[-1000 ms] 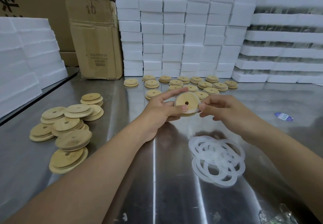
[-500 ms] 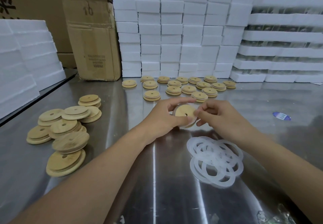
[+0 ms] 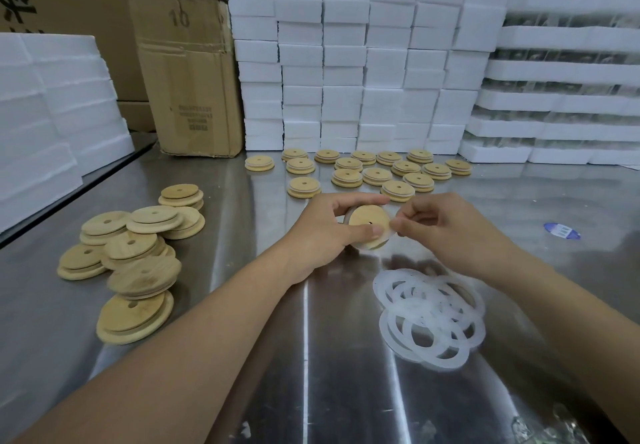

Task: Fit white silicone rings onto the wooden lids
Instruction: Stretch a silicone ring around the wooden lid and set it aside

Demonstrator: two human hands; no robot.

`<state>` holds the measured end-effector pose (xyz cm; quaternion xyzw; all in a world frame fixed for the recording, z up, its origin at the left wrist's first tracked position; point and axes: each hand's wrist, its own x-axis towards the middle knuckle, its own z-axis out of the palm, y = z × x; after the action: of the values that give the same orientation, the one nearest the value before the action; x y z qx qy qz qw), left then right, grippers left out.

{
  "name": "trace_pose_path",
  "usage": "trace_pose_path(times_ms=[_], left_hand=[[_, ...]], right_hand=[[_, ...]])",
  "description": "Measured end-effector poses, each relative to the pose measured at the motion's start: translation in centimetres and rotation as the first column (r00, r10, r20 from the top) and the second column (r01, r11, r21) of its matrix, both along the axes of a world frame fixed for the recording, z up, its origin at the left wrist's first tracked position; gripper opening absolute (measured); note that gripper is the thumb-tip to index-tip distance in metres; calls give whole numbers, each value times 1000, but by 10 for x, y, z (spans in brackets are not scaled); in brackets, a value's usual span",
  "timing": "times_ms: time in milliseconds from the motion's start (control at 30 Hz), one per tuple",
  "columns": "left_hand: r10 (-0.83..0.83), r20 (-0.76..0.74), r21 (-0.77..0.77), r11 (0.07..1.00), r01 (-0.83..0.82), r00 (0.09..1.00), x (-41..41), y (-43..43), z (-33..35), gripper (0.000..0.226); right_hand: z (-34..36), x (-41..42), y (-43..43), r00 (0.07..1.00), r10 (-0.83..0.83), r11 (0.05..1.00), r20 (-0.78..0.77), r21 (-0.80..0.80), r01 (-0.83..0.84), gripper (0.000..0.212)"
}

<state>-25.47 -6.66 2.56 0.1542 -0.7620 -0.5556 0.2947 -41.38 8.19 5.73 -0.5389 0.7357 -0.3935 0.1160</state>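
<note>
My left hand [image 3: 323, 227] grips a round wooden lid [image 3: 365, 223] with a small hole, held above the middle of the steel table. A white silicone ring [image 3: 390, 235] sits around the lid's rim. My right hand [image 3: 446, 229] pinches that ring at the lid's right edge. A loose heap of white silicone rings [image 3: 429, 315] lies on the table below my right hand. Bare wooden lids [image 3: 131, 260] are piled at the left. Several lids with white rings on them [image 3: 377, 171] lie in rows at the back.
The steel table [image 3: 242, 270] is walled by stacks of white foam blocks [image 3: 346, 62] at the back, foam trays [image 3: 571, 97] at the right, foam slabs [image 3: 41, 114] at the left, and a cardboard box [image 3: 188, 76]. A blue-and-white label [image 3: 561, 230] lies at the right.
Both hands with the lid have sunk a little toward the table and the lid has tilted flatter. My right fingers have closed in on the ring at the lid's edge.
</note>
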Motion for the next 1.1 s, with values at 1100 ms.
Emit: trace_pose_path(times_ms=[1100], left_hand=[[-55,-75,314,946,76,996,7,3,11,34]], right_hand=[[-2,8,2,973,107,994,204,-17,-106,22]])
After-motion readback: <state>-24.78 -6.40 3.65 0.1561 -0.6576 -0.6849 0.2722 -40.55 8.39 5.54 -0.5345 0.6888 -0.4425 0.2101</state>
